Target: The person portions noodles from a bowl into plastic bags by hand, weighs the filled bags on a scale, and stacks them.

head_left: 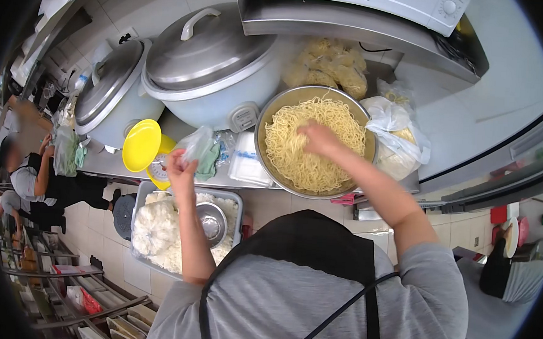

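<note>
My left hand [180,167] has its fingers pinched on a thin clear plastic bag [197,142], raised at the counter's front edge. My right hand [318,139] is down on a heap of yellow noodles [297,162], its fingers curled into them and partly hidden. The noodles fill a wide metal bowl [262,145]. Beside my left hand stands a yellow kitchen scale [159,170] with a round yellow pan [142,145]. A stack of white plastic bags [247,162] lies between the bowl and a green cloth-like bundle [208,164].
Two large lidded cookers [207,54] [111,91] stand behind. Bagged noodles [327,67] and a white bag [398,137] flank the bowl. Below left, a grey tub [238,220] holds rice and a metal bowl [211,223]. A microwave [369,1] sits overhead. Other people [41,177] are at left and right.
</note>
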`<state>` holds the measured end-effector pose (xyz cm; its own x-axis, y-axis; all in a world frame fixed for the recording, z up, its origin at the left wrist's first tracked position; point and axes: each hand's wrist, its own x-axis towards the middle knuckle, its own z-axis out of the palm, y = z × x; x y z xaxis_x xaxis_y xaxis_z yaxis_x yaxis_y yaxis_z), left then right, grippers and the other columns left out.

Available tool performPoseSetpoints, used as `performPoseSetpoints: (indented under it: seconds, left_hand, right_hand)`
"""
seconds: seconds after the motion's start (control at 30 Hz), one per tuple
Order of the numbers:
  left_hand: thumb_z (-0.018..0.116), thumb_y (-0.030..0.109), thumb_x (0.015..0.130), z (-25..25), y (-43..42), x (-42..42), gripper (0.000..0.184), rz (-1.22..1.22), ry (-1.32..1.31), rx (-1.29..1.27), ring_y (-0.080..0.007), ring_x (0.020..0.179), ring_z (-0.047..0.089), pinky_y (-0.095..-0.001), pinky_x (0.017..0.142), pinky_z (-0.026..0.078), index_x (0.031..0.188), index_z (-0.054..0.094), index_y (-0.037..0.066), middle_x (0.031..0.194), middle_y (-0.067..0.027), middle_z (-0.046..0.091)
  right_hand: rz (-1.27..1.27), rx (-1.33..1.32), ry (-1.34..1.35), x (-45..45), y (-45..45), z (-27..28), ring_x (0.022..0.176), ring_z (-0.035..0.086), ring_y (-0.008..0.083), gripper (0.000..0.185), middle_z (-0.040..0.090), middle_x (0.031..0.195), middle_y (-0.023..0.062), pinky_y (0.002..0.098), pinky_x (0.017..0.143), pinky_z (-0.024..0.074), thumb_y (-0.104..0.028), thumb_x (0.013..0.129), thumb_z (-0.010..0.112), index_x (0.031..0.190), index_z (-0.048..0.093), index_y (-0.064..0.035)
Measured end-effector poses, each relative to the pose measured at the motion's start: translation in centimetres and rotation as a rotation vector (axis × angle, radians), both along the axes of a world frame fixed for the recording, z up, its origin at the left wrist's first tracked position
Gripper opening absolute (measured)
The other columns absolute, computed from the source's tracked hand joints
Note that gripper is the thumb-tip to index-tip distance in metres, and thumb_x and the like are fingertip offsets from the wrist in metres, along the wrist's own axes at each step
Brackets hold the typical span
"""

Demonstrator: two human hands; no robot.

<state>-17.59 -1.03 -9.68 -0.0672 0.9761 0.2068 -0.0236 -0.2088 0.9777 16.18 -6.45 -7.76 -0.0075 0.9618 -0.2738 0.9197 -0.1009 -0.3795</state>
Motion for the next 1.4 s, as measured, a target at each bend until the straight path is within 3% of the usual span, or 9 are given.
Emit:
performPoseSetpoints:
  seconds: [0.23, 0.4, 0.5, 0.57, 0.63, 0.67, 1.03, 1.17, 1.4]
  left_hand:
    - [0.055, -0.007, 0.063, -1.1, -0.3, -7.5, 0.019, 0.183, 0.238, -0.001, -0.0053, 0.060, 0.044, -0.0176, 0.055, 0.034, 0.080, 0.053, 0.002, 0.070, 0.0019, 0.051]
    - [0.055, -0.006, 0.064, -1.2, -0.9, -7.2, 0.012, 0.168, 0.346, 0.062, -0.0034, 0.053, 0.037, -0.0173, 0.048, 0.028, 0.069, 0.050, 0.004, 0.060, 0.0054, 0.043]
    - [0.055, -0.006, 0.064, -0.6, -1.4, -6.0, 0.012, 0.160, 0.433, 0.080, -0.0028, 0.054, 0.035, -0.0176, 0.048, 0.027, 0.067, 0.048, 0.004, 0.060, 0.0055, 0.042]
    - [0.054, -0.007, 0.064, -0.9, -1.4, -5.9, 0.012, 0.188, 0.472, 0.097, -0.0033, 0.054, 0.035, -0.0180, 0.048, 0.027, 0.067, 0.048, 0.003, 0.060, 0.0057, 0.041]
    - [0.054, -0.007, 0.064, -0.3, -1.7, -5.8, 0.012, 0.183, 0.463, 0.121, -0.0031, 0.055, 0.035, -0.0178, 0.048, 0.027, 0.068, 0.048, 0.003, 0.060, 0.0056, 0.041]
    - [0.054, -0.007, 0.064, 0.0, -1.7, -5.8, 0.012, 0.178, 0.440, 0.101, -0.0031, 0.055, 0.034, -0.0177, 0.048, 0.027, 0.068, 0.048, 0.003, 0.060, 0.0056, 0.041]
    - [0.051, -0.009, 0.062, 2.1, -1.8, -5.1, 0.014, 0.148, 0.351, 0.118, -0.0035, 0.056, 0.033, -0.0175, 0.051, 0.026, 0.067, 0.047, 0.003, 0.062, 0.0050, 0.040]
    - [0.049, -0.009, 0.062, 3.8, -1.0, -2.9, 0.013, 0.056, 0.325, 0.120, -0.0042, 0.057, 0.036, -0.0180, 0.051, 0.028, 0.068, 0.048, 0.002, 0.062, 0.0042, 0.041]
    - [0.049, -0.008, 0.062, 5.3, 0.5, 4.1, 0.010, -0.139, 0.353, 0.219, -0.0056, 0.056, 0.038, -0.0194, 0.050, 0.031, 0.067, 0.050, 0.001, 0.061, 0.0011, 0.046]
  right_hand:
    - [0.057, 0.572, -0.127, 2.5, -1.0, 19.4, 0.099, 0.050, 0.0257, 0.045, 0.053, 0.105, 0.0110, 0.0331, 0.087, 0.0400, -0.012, 0.063, 0.066, 0.106, 0.055, -0.0071]
    - [0.108, 0.889, 0.036, 3.0, -2.0, 26.0, 0.095, 0.054, 0.0237, 0.028, 0.055, 0.106, 0.0135, 0.0351, 0.084, 0.0418, -0.010, 0.068, 0.060, 0.096, 0.058, -0.0093]
    - [0.207, 0.663, -0.201, 2.9, -0.6, 24.0, 0.098, 0.052, 0.0239, 0.045, 0.054, 0.105, 0.0106, 0.0310, 0.089, 0.0387, -0.010, 0.061, 0.064, 0.106, 0.055, -0.0066]
    - [0.268, 0.714, -0.126, 3.7, -1.5, 25.2, 0.087, 0.057, 0.0235, 0.034, 0.060, 0.092, 0.0132, 0.0309, 0.076, 0.0434, -0.014, 0.065, 0.066, 0.095, 0.056, -0.0016]
    - [0.141, 0.762, 0.184, 3.9, -1.3, 24.0, 0.096, 0.052, 0.0240, 0.044, 0.054, 0.102, 0.0108, 0.0302, 0.086, 0.0394, -0.007, 0.061, 0.062, 0.104, 0.055, -0.0061]
    - [0.210, 0.856, -0.042, 4.1, -0.7, 21.9, 0.091, 0.053, 0.0249, 0.038, 0.055, 0.096, 0.0100, 0.0305, 0.083, 0.0408, -0.002, 0.059, 0.060, 0.097, 0.056, -0.0043]
    - [-0.052, 0.555, -0.077, 3.4, 0.5, 10.5, 0.104, 0.048, 0.0281, 0.040, 0.052, 0.107, 0.0123, 0.0371, 0.089, 0.0385, -0.003, 0.062, 0.062, 0.101, 0.058, -0.0073]
    - [0.106, -0.125, -0.122, 1.8, 1.7, 6.0, 0.112, 0.041, 0.0346, 0.070, 0.037, 0.125, 0.0177, 0.0389, 0.094, 0.0347, -0.021, 0.057, 0.074, 0.121, 0.044, -0.0181]
    - [0.000, 0.202, -0.289, 0.2, 1.5, -3.8, 0.108, 0.044, 0.0352, 0.065, 0.040, 0.123, 0.0170, 0.0385, 0.088, 0.0397, -0.016, 0.060, 0.070, 0.119, 0.045, -0.0292]
